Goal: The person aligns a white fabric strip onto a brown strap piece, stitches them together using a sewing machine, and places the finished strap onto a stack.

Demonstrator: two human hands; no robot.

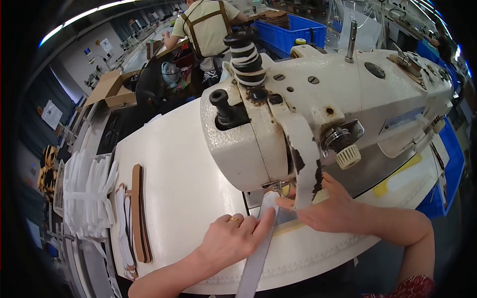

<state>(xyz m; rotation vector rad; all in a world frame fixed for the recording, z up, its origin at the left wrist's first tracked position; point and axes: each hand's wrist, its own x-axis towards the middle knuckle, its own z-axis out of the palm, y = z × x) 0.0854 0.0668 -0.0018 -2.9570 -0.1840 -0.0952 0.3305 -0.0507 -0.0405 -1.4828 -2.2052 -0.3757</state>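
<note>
A long white strip [257,263] runs from the table's front edge up to the needle area of a white sewing machine [238,149]. My left hand [233,236], with a ring on one finger, is closed on the strip, its index finger lying along it just before the presser foot [283,188]. Close by on the right, my right hand [330,208] has a fingertip at the strip's end beside the foot. The machine's worn white lever cover partly hides that hand's other fingers, which look pinched at the strip.
Brown strips [140,213] and white strips [124,228] lie on the table's left side, near a tied white bundle [89,193]. A blue bin [293,32] stands behind the machine. Another person [208,30] works beyond it. A cardboard box [112,89] sits at back left.
</note>
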